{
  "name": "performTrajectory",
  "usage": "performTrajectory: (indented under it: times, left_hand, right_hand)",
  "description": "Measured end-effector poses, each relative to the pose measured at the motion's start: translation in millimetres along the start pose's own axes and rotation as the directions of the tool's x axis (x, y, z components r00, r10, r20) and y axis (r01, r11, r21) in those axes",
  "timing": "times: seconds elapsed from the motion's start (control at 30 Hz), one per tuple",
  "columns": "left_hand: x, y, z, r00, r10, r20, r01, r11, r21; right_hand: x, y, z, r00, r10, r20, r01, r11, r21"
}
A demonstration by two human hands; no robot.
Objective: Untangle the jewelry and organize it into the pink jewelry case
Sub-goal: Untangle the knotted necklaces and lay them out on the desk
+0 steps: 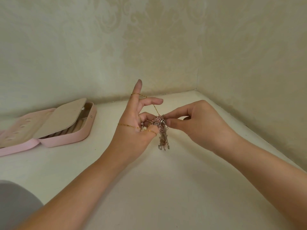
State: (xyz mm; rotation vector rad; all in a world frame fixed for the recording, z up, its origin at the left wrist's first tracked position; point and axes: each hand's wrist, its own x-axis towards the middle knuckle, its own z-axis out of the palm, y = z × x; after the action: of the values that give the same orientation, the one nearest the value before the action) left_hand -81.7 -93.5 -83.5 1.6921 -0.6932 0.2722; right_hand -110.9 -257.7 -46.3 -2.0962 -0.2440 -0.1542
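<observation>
A tangled clump of jewelry [159,121], rose-gold with dangling silver tassels [163,140], hangs between my hands above the white surface. A thin gold chain [127,125] loops over the back of my left hand [135,128] and around its raised index finger. My left thumb and curled fingers pinch the clump from the left. My right hand [197,123] pinches the clump from the right with thumb and fingertips. The pink jewelry case [69,136] lies open at the left, with a beige flap [61,117] partly covering its ring rolls.
The white surface [149,180] meets patterned cream walls at a corner [196,89] behind my hands. A grey rounded object [15,203] sits at the lower left edge.
</observation>
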Motion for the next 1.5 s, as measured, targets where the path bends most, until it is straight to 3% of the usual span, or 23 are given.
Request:
performTrajectory:
  times: [0.17,0.3,0.43,0.6,0.73,0.97,1.13,1.3,1.5]
  left_hand:
    - [1.0,2.2,-0.7,0.998,-0.023,-0.058,0.022,0.999,-0.026]
    - [1.6,0.5,-2.1,0.993,-0.008,-0.114,0.009,1.000,0.007]
    - [1.5,0.9,0.3,0.997,0.015,-0.077,-0.010,0.998,0.066]
    - [-0.3,2.3,1.8,1.000,0.025,-0.007,-0.024,0.996,0.090]
    - [0.2,3.8,-0.1,1.000,0.029,0.011,-0.030,0.995,0.095]
    - [-1.1,6.7,0.7,0.999,0.024,0.035,-0.027,0.997,0.073]
    - [-2.5,4.7,2.3,0.998,-0.010,0.058,0.004,0.996,0.093]
    - [-3.0,0.0,4.6,0.997,-0.017,0.078,0.008,0.994,0.113]
    - [-4.0,6.3,2.9,0.999,0.004,0.039,-0.005,1.000,0.027]
  right_hand:
    - [-1.6,-3.6,0.7,0.995,-0.030,-0.096,0.038,0.996,0.079]
    - [-0.6,-2.2,0.6,0.996,-0.039,-0.083,0.046,0.995,0.086]
    - [2.6,2.9,2.4,0.994,-0.027,-0.106,0.035,0.996,0.076]
    - [1.4,4.2,4.1,0.999,-0.032,0.019,0.030,0.998,0.055]
    - [-0.4,-0.1,2.0,0.998,-0.056,0.021,0.055,0.996,0.067]
    - [0.3,4.9,7.8,0.946,-0.299,-0.126,0.279,0.948,-0.152]
    - [0.7,9.1,8.8,0.852,-0.523,0.001,0.495,0.805,-0.328]
    - [2.8,10.3,5.5,0.863,-0.506,-0.007,0.459,0.789,-0.409]
    - [5.3,13.9,3.1,0.871,-0.473,-0.136,0.384,0.826,-0.413]
